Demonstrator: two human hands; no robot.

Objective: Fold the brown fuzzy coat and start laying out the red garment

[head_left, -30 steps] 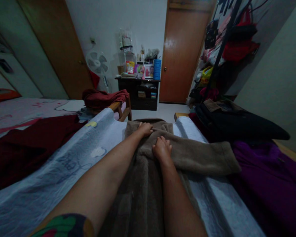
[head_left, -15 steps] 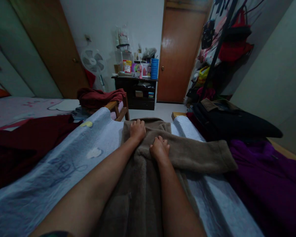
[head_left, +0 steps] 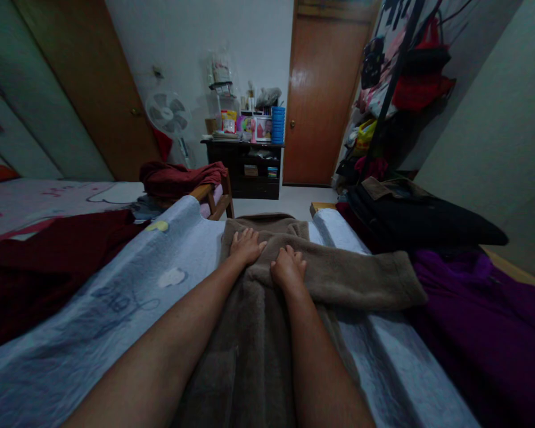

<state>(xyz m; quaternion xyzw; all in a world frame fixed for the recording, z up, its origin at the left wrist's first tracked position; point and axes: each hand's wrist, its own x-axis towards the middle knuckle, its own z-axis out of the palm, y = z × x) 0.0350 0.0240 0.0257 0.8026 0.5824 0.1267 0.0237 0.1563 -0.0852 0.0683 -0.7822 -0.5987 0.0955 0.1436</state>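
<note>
A brown fleece coat (head_left: 354, 278) lies spread on the bed, its body running down toward me and one sleeve stretched across to the right. My left hand (head_left: 248, 246) rests flat on the upper left of the coat, fingers out and apart. Just to the right and a little nearer, my right hand (head_left: 288, 266) has its fingers curled into the cloth where the sleeve crosses the body. The coat's lower part is partly hidden between my forearms.
A light blue sheet (head_left: 169, 306) covers the bed. Dark red cloth (head_left: 62, 255) lies left; a purple garment (head_left: 485, 333) and a stack of dark folded clothes (head_left: 419, 214) lie right. Beyond the bed stand a fan (head_left: 168, 113), a dark cabinet (head_left: 245, 178) and a door (head_left: 321, 101).
My left hand has opened from a closed grip and now lies flat, slightly nearer to me. My right hand stays on the same spot, and the coat lies much as before.
</note>
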